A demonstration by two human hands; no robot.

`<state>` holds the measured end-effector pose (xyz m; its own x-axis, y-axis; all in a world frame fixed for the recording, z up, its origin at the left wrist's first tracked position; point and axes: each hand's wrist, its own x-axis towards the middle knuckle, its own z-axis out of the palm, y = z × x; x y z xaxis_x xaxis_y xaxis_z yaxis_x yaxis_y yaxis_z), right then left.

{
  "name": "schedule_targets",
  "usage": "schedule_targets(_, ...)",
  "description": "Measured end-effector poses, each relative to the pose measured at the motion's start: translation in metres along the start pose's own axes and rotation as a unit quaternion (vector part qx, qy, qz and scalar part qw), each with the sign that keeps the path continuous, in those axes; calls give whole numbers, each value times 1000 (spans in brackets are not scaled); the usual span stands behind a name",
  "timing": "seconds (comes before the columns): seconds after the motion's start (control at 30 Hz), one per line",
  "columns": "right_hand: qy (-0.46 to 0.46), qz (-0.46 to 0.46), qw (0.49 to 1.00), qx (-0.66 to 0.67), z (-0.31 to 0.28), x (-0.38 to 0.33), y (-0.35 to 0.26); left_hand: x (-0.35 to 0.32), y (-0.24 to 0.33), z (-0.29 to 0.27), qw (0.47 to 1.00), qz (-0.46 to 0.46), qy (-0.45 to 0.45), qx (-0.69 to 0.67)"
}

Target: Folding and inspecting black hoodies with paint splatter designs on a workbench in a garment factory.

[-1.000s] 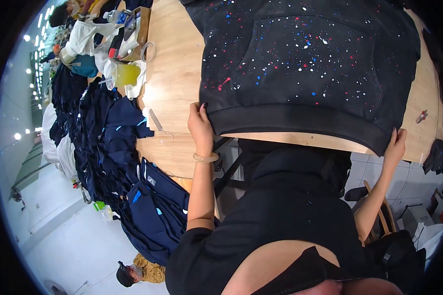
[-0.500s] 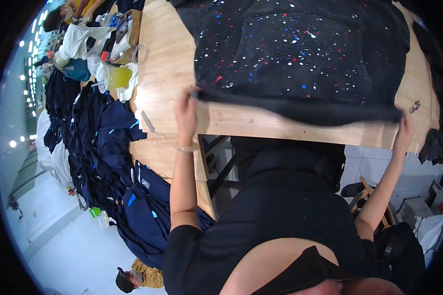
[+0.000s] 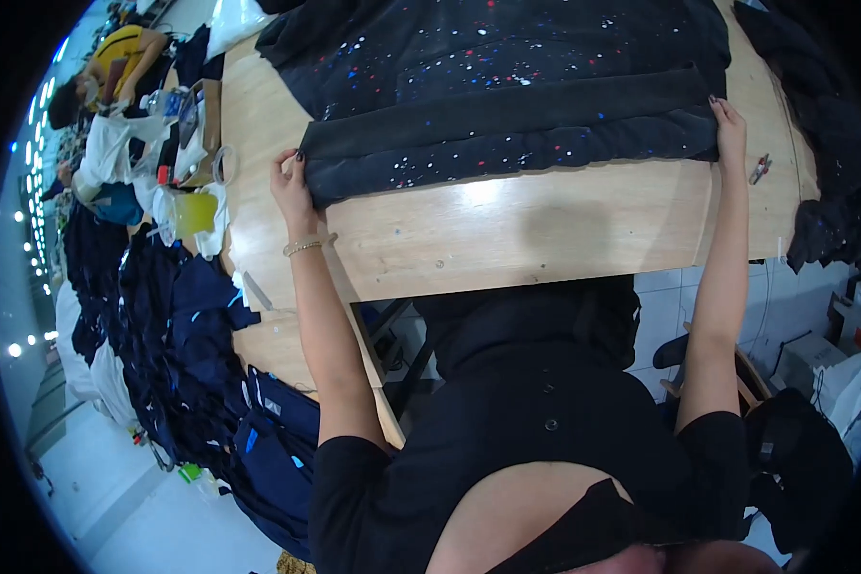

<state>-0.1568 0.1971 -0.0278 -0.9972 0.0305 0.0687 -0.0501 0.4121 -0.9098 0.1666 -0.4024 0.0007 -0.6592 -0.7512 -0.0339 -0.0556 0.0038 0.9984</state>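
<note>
A black sweatshirt (image 3: pixel 545 67) speckled with white, red and blue lies spread on the wooden table (image 3: pixel 411 239) in front of me. Its lower edge is turned up, so a plain black hem band (image 3: pixel 507 110) lies across the body above a speckled fold. At the left end of this fold, my left hand (image 3: pixel 291 182) pinches the cloth between thumb and fingers. My right hand (image 3: pixel 729 126) grips the right end, close to the band. Both arms reach forward, and the fold stretches between the two hands.
Small thread snips (image 3: pixel 760 169) lie right of my right hand. Black fabric (image 3: pixel 827 134) covers the right edge. To the left stand a cup of yellow drink (image 3: pixel 196 212) and a box (image 3: pixel 208 120); dark garments (image 3: pixel 163 325) are heaped below. A person in yellow (image 3: pixel 124 57) sits farther off.
Both hands have moved away from me, carrying the hem from near the table's front edge up onto the sweatshirt's body. The hem now lies folded over. My view has shifted slightly.
</note>
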Motion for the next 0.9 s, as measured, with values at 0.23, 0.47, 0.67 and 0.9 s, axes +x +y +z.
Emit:
schedule_targets(0.23,-10,43,997,60,-2,0,-7,5,-4,-1,1000,-7,1,-11)
schedule_targets(0.47,-28,50,958,282,-41,-58,-35,-50,33,-5,998,-10,-68,-3)
schedule_targets(0.67,-288,29,957,-5,-118,-166,-81,-130,64,-85,929,-146,-259,218)
schedule_targets(0.9,-143,-22,952,-271,-79,-179,-115,-121,118,24,843,28,-267,466)
